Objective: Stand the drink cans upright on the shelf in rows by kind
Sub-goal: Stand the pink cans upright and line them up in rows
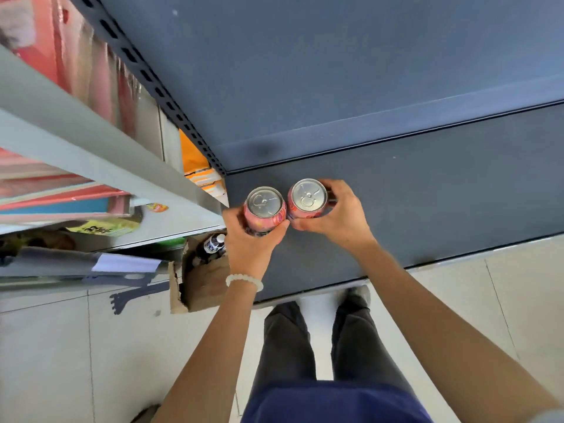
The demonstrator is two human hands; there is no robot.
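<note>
1. Head view: the left hand is wrapped round a pink can, thumb and fingers curled on its side.
2. The right hand is clamped round a second pink can, fingers behind it and thumb in front.
3. Both cans are upright, tabs up, side by side and nearly touching, at the left end of the dark shelf, near its back edge. Whether their bases rest on the shelf yet I cannot tell.
4. The two look alike in colour, so they seem one kind and would start one row.
5. No other cans stand on the shelf; the rest of it shows bare.
6. A cardboard box on the floor holds a dark bottle; any more cans in it are hidden.
7. Judgement: the task is at its very start, with the first pair being set and rows of other kinds still to come.
</note>
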